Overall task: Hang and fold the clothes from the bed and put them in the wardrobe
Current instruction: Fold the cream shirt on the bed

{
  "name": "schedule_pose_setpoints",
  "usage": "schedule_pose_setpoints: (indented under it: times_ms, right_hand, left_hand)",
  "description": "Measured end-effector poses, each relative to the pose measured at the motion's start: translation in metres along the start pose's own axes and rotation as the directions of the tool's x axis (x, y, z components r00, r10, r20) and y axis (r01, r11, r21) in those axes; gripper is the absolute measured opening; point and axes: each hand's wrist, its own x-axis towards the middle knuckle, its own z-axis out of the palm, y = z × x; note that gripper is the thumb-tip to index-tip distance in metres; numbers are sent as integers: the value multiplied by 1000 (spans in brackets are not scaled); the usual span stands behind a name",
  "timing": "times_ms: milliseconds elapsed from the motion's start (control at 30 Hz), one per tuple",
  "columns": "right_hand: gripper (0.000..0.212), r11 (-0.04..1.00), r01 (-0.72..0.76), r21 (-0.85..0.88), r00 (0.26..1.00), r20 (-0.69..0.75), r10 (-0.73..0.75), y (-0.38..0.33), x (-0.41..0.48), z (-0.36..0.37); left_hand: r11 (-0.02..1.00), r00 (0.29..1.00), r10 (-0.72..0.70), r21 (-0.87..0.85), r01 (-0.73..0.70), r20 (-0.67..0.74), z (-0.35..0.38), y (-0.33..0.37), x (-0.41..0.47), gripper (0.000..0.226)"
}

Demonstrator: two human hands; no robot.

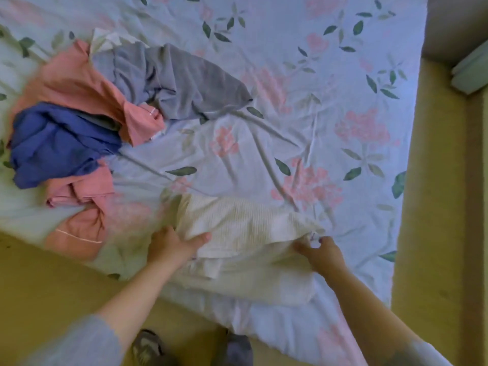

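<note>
While our left hand (174, 247) grips and right hand (320, 253) pinches the cream top (245, 225), uneven pulling could skew the fold between them.

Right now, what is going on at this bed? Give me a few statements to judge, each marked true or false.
1. The left hand and the right hand both grip the cream garment. True.
2. The blue garment lies alone by the bed's right edge. False: it sits in the pile on the left, on top of pink clothes.
3. A grey garment lies at the far side of that pile. True.
4. The sheet is plain white. False: it is printed with pink flowers and green leaves.
5. The cream garment is on a hanger. False: it lies on the sheet, and no hanger is in view.
</note>
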Motion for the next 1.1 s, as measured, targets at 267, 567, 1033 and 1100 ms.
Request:
schedule_pose_setpoints:
  times_ms: [267, 567, 1033, 1100]
  right_hand:
    - [69, 895, -133, 426, 991, 42, 127, 30, 21, 27]
    - [80, 676, -457, 579, 884, 381, 271, -1, 22, 33]
    - [33, 932, -110, 345, 929, -298, 220, 39, -9, 65]
    - [64, 972, 208, 113, 796, -597, -101, 22, -16, 66]
  left_hand:
    - [977, 998, 28, 212, -15, -58, 28, -29, 26, 114]
    - [996, 997, -34, -74, 40, 75, 15, -24, 33, 100]
    - [962, 992, 122, -252, -109, 39, 39, -57, 28, 73]
    - [969, 988, 155, -197, -152, -2, 41, -58, 32, 75]
